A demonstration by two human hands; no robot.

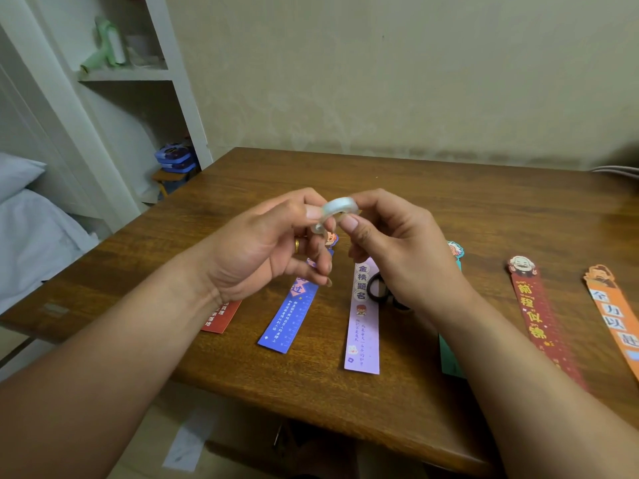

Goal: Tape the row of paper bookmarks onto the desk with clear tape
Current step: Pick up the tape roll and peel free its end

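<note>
Left hand [269, 247] and right hand [397, 250] pinch tape roll [337, 207] above bookmarks [363, 323].

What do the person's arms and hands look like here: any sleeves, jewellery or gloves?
The left forearm and right forearm are bare, with no sleeves in view. The left hand wears a plain gold ring on one finger. The right hand shows no ring on the fingers visible. No watch, bracelet or glove appears on either wrist. The visible nails are short.
</note>
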